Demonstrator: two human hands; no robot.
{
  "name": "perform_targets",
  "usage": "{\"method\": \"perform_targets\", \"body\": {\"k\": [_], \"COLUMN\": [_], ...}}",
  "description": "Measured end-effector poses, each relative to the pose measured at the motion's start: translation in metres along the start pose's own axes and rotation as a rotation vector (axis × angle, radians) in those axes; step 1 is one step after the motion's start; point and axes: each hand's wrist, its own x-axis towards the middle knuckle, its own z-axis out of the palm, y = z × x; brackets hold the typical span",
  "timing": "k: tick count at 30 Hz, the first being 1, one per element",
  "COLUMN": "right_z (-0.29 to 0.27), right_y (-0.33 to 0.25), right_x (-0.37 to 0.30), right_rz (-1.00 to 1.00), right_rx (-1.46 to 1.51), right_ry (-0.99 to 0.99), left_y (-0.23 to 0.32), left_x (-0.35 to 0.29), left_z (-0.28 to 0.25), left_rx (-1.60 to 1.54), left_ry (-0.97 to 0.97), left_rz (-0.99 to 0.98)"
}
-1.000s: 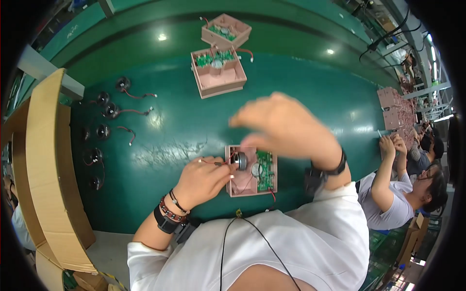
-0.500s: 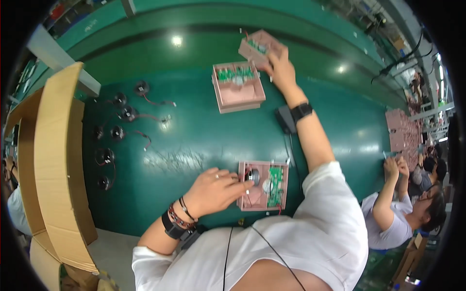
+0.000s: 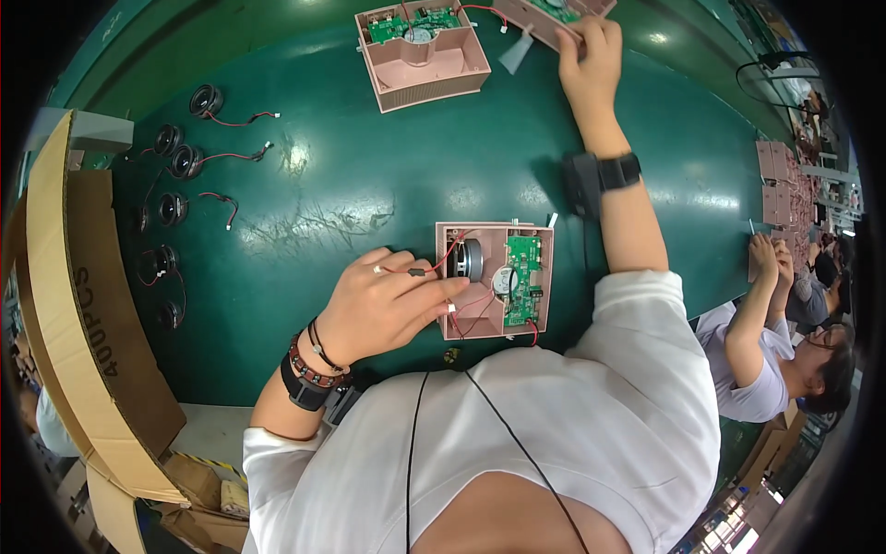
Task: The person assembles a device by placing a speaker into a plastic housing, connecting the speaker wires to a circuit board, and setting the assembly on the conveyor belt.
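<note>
Near my body, a pink plastic housing holds a green circuit board and a black round speaker. My left hand lies at its left wall, fingers stretched out and palm down. The index fingertip reaches over the wall to the speaker's lower edge. A red and black wire runs from the speaker across the fingers, its white plug on the back of the hand. At the far side, my right hand grips the edge of another pink housing, partly cut off by the picture's top.
One more pink housing with a circuit board stands at the far middle. Several loose speakers with wires lie on the left of the green table. An open cardboard box borders the left side. At right, a person works beside stacked pink housings.
The view has shifted, so the table's things sit higher in it. My right hand still grips the far housing, now farther from the middle one. The speaker wire now lies over my left fingers.
</note>
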Motion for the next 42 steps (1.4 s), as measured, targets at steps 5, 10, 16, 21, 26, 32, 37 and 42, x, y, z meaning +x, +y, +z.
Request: {"method": "perform_targets", "body": {"k": [5, 10, 16, 21, 26, 32, 37, 42], "right_z": [-0.067, -0.105, -0.121, -0.133, -0.136, -0.133, -0.135, -0.142], "right_y": [-0.045, -0.079, -0.115, -0.160, -0.173, -0.165, -0.160, -0.156], "right_x": [-0.051, -0.089, -0.086, -0.064, -0.049, -0.050, -0.049, -0.048], "right_rz": [0.133, 0.317, 0.166, 0.009, -0.031, 0.035, -0.075, -0.118], "right_rx": [0.056, 0.115, 0.129, 0.333, 0.378, 0.444, 0.349, 0.320], "right_ry": [-0.103, -0.264, -0.285, -0.368, -0.342, -0.347, -0.364, -0.426], "left_y": [-0.004, -0.006, 0.004, 0.010, 0.025, 0.026, 0.023, 0.023], "left_x": [-0.002, 0.005, 0.041, 0.063, 0.073, 0.079, 0.079, 0.075], "left_z": [0.000, 0.003, -0.006, -0.005, -0.005, -0.011, -0.015, -0.012], "left_rx": [-0.232, -0.275, -0.223, -0.142, -0.342, -0.353, -0.418, -0.375], "left_ry": [0.080, 0.284, 0.287, 0.089, -0.045, -0.096, -0.202, -0.198], "left_rz": [-0.085, -0.290, -0.249, 0.016, -0.170, -0.115, -0.100, -0.063]}}
